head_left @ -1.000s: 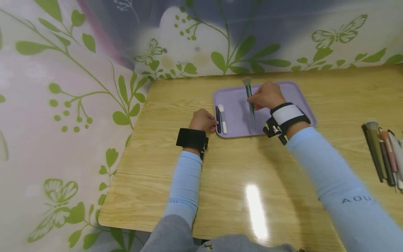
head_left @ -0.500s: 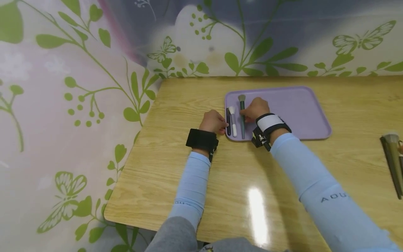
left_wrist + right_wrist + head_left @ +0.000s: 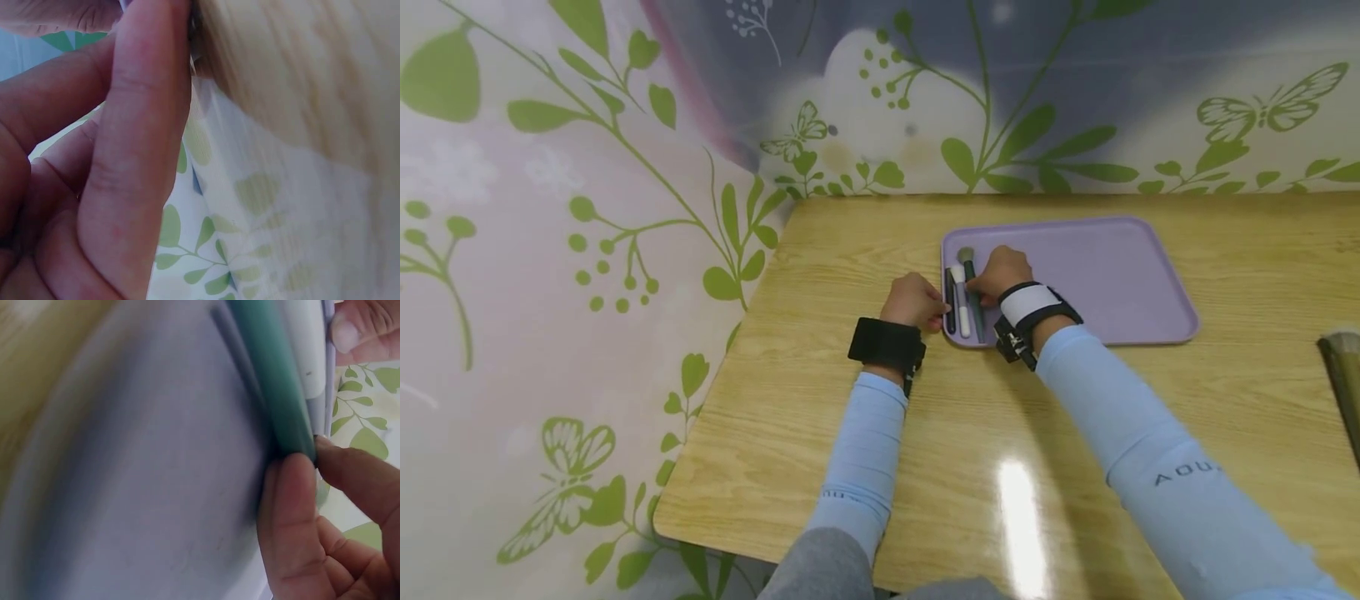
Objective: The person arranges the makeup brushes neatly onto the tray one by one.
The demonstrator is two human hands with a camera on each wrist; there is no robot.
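Note:
In the head view a purple tray (image 3: pixel 1105 287) lies on the wooden table, with makeup brushes along its left side. My right hand (image 3: pixel 1006 271) pinches a dark green makeup brush (image 3: pixel 978 323) between thumb and fingers; its bristles point to the wall. Up close in the right wrist view, the green handle (image 3: pixel 275 375) slants down to the fingertips. Just left of it lie a white-tipped brush (image 3: pixel 964 320) and a slim black brush (image 3: pixel 951 310). At the tray's left rim, my left hand (image 3: pixel 916 302) pinches the edge. Its fingertips are cut off in the left wrist view.
Part of another brush group (image 3: pixel 1343 358) shows at the right edge of the head view. A patterned wall (image 3: pixel 865 108) borders the wooden table (image 3: pixel 820 417) at the back and left.
My right hand has carried the green brush left and lowered it into the tray, beside the white-tipped brush. The left hand stays at the rim. The head view has shifted.

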